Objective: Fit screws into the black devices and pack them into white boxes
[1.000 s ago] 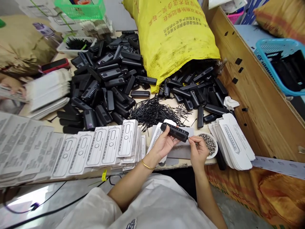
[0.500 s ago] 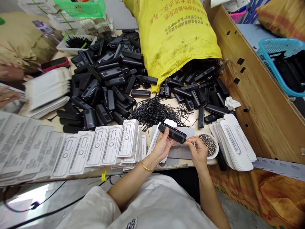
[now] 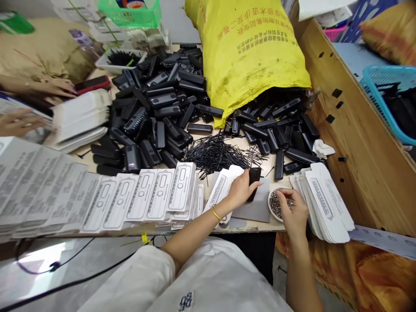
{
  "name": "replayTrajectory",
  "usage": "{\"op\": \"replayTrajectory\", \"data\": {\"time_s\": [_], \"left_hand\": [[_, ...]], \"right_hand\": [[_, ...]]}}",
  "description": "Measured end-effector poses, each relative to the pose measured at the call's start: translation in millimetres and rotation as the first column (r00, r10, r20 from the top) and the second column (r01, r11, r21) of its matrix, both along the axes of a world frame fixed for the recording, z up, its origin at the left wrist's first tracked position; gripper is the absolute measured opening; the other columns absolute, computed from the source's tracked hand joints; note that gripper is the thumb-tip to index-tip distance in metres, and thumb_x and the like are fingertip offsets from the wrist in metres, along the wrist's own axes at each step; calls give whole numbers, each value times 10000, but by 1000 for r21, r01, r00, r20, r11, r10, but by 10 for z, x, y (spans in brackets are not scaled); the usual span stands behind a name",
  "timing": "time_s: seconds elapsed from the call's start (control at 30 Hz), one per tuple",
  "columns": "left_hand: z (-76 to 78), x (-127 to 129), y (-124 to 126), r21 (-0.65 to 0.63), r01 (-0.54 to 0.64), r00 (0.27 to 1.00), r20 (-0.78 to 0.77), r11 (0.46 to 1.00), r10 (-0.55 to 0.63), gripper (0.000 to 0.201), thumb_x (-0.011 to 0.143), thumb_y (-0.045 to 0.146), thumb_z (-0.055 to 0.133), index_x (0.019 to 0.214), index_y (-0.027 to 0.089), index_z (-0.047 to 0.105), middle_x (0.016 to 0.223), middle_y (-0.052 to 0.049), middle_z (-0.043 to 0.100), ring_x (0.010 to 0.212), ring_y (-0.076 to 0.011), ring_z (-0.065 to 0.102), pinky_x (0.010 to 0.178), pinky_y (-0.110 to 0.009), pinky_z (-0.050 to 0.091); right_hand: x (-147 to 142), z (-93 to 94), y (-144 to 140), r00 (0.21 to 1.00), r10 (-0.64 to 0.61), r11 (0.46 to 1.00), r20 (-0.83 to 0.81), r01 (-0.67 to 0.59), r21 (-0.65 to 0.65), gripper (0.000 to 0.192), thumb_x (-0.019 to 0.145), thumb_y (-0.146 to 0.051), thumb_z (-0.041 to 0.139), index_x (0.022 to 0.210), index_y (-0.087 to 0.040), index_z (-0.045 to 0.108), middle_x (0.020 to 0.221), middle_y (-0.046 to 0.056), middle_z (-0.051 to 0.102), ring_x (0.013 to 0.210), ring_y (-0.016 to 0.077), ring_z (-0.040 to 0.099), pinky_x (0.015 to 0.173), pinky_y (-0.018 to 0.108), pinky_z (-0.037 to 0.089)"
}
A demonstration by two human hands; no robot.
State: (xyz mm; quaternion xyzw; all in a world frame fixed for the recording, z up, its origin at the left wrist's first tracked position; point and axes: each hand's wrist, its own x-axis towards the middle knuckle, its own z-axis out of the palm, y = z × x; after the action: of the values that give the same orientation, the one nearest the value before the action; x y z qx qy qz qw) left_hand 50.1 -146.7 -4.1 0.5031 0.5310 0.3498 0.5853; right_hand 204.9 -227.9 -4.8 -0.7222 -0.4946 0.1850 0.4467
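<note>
One yellow sack [image 3: 250,52], one screw dish [image 3: 273,203]

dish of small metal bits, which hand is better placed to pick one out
Right. The right hand hangs right over the dish of small metal bits, fingertips at its rim. The left hand is busy, its grip shut on the black part standing upright beside the dish.

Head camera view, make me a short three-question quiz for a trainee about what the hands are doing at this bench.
1. True or false: the left hand holds a black case upright on the grey sheet.
2. Where are the right hand fingertips? A) in the small bowl of metal bits B) on the yellow sack C) on the red phone
3. What lies loose between the sack and the hands?

Key: 1 true; 2 A; 3 a heap of thin black pins.
</note>
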Motion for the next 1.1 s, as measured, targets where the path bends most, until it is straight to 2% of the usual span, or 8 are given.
{"op": "replayTrajectory", "data": {"time_s": [0.23,0.33,0.43,0.57,0.67,0.83,0.97,1.1], "left_hand": [[-90,-529,-267,260,175,859,-511,950,-18,630,715,193,734,1301,187,504,1221,-161,540,1186,-362,478,1039,-526,345],[-207,-708,-346,242,240,720,-694,940,-6,829,676,193,787,1403,175,390,1272,-185,508,1193,-374,472,1023,-566,346],[-247,-756,-313,215,256,712,-702,942,-33,937,637,168,814,1447,179,344,1286,-189,506,1201,-386,474,1018,-572,349],[-76,-758,-231,290,168,854,-521,942,8,859,693,207,768,1450,188,364,1389,-197,448,1309,-390,394,1097,-572,253],[109,-739,-253,188,133,984,-142,973,-107,742,746,308,731,1416,212,425,1423,-161,455,1331,-328,405,1129,-489,269],[176,-614,-448,-276,464,773,589,842,-233,476,727,482,745,1056,145,670,1028,-127,686,889,-217,660,807,-325,518],[134,-552,-523,-381,415,758,648,826,-82,663,700,528,764,1208,147,576,817,-61,681,628,-147,634,586,-252,498],[184,-552,-486,-261,309,768,636,915,-78,974,765,463,737,1505,335,117,1059,-62,667,803,-189,682,729,-329,547]], "right_hand": [[-558,-211,545,881,424,903,210,-428,-27,82,841,-295,626,903,-246,647,928,64,682,889,254,560,796,400,410],[-782,-335,804,822,478,878,309,-444,-177,242,735,-266,752,935,-213,626,937,93,654,906,275,552,798,410,387],[-813,-342,994,795,519,844,315,-416,-340,214,683,-219,783,748,-200,580,791,53,614,836,253,552,782,392,362],[-567,-105,1035,775,592,800,220,-533,-276,214,777,-221,677,652,-213,503,698,-3,591,772,201,532,772,359,349],[-324,131,929,768,639,769,43,-636,-69,234,824,-316,632,658,-225,495,728,-1,634,772,192,538,807,378,381],[-126,269,703,635,659,730,-404,-669,140,375,752,-525,688,624,-250,467,660,9,648,753,213,563,708,378,462],[-212,195,538,649,557,828,-518,-481,289,333,717,-460,755,671,-247,503,664,-6,625,750,196,568,722,355,475],[-484,104,344,841,314,949,-440,-266,169,245,804,-426,668,978,-255,651,1126,59,603,1067,221,558,923,382,447]]}}
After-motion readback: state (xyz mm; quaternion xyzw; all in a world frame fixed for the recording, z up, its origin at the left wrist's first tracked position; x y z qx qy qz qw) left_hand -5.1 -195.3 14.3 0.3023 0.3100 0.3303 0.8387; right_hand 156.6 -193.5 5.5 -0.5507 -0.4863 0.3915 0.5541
